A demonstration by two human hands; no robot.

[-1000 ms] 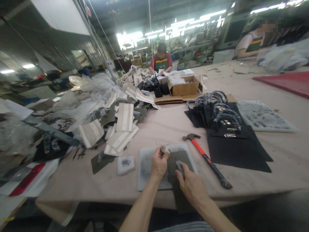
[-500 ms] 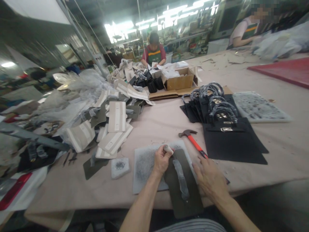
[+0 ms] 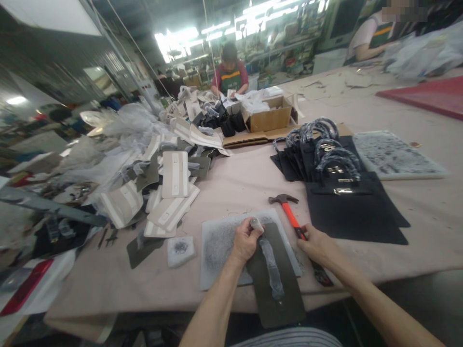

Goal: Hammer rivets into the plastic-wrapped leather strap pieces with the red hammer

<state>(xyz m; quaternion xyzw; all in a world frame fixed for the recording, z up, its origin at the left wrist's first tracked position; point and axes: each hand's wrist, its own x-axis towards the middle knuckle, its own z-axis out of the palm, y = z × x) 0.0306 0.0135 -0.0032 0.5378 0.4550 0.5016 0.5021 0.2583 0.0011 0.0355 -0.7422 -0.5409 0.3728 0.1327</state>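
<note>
A dark olive leather panel (image 3: 277, 294) lies on a white pad (image 3: 220, 246) at the table's near edge, with a plastic-wrapped strap (image 3: 270, 262) along its middle. My left hand (image 3: 245, 239) is closed on a small pale punch-like tool (image 3: 256, 223), held upright at the panel's top end. My right hand (image 3: 318, 246) is wrapped round the black grip of a hammer (image 3: 289, 212) with an orange handle. The hammer lies on the table to the right of the panel.
Black bag panels with handles (image 3: 338, 185) are stacked at the right beside a speckled white board (image 3: 392, 156). Beige and olive pieces (image 3: 173, 185) pile up at the left, with a small white block (image 3: 180, 250) nearer. A cardboard box (image 3: 269, 115) and two other workers are further off.
My right hand left the strap on the panel, moved right and closed round the hammer's grip. My left hand kept the tool at the panel's top.
</note>
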